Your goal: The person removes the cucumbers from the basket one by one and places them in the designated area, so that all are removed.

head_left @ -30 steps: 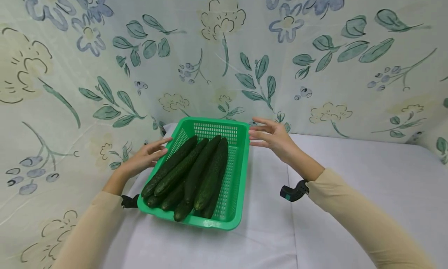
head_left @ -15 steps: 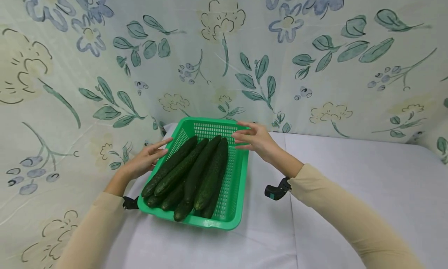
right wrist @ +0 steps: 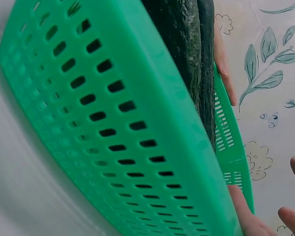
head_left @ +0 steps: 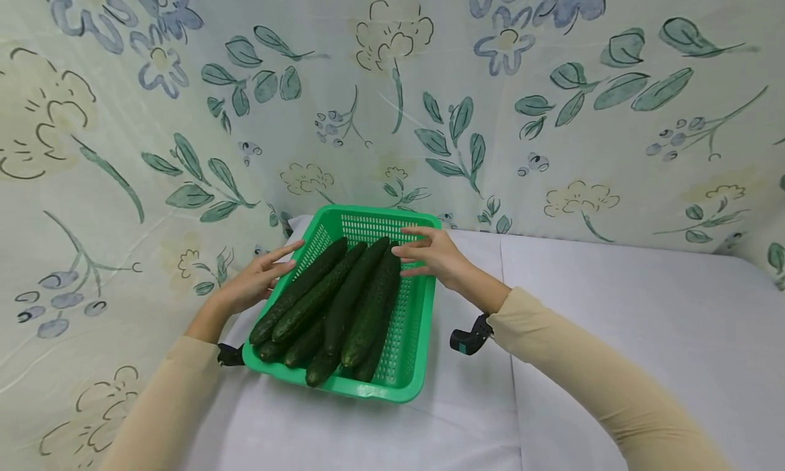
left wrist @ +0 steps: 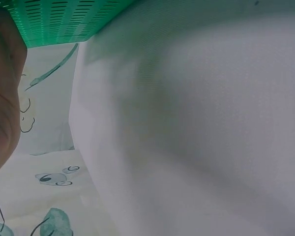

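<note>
A green plastic basket with slotted walls holds several long dark green cucumbers, piled toward its left side. At the basket's left rim my left hand lies with fairly straight fingers against the outside. My right hand reaches over the right rim, fingers spread and slightly bent, fingertips right at the far end of the rightmost cucumber. The right wrist view shows the basket's slotted side close up, with fingers of the right hand at its rim. Nothing is gripped in either hand.
A white cloth covers the table under the basket and stretches to the right. Behind and on the left hangs a floral-printed curtain. A black wrist camera hangs below the right sleeve, close to the basket's right side.
My right hand has moved left, from outside the basket's right rim to over its inside, by the cucumber ends. The left hand and the basket have stayed in place.
</note>
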The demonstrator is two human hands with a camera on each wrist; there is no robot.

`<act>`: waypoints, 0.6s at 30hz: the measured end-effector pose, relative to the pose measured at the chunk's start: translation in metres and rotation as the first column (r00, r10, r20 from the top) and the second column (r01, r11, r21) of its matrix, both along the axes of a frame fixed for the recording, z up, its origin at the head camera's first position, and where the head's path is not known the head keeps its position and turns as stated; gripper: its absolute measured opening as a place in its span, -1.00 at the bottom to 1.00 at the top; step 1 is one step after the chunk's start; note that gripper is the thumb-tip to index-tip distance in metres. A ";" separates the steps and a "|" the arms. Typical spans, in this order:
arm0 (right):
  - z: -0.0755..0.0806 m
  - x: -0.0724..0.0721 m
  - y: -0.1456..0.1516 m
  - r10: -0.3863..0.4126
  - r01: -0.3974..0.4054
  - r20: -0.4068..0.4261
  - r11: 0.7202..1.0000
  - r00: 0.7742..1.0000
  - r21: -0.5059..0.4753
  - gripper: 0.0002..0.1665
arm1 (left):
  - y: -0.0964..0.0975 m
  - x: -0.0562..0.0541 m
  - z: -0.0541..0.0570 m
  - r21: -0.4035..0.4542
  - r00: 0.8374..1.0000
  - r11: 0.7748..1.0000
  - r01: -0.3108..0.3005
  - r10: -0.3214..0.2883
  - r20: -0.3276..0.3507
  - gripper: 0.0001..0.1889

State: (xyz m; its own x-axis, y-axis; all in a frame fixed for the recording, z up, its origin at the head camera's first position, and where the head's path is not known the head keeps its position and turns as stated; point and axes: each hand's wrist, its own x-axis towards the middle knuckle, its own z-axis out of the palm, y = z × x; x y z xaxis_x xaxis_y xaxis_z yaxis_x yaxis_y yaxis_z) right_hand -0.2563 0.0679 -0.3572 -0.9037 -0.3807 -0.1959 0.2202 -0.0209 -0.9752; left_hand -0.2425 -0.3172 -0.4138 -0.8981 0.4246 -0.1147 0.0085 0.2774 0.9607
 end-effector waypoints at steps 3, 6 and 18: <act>-0.001 0.001 -0.004 0.009 -0.009 -0.004 1.000 1.000 0.023 -0.26 | 0.001 0.000 0.000 0.003 1.000 1.000 -0.003 0.003 0.000 -0.42; -0.002 0.002 -0.008 0.019 -0.018 -0.007 0.998 1.000 0.064 -0.28 | 0.001 0.000 0.000 0.006 1.000 1.000 -0.004 0.004 -0.002 -0.43; -0.010 0.000 -0.022 0.121 -0.119 0.008 0.960 0.993 0.252 -0.27 | -0.002 -0.001 -0.003 0.005 1.000 1.000 -0.003 0.003 0.002 -0.42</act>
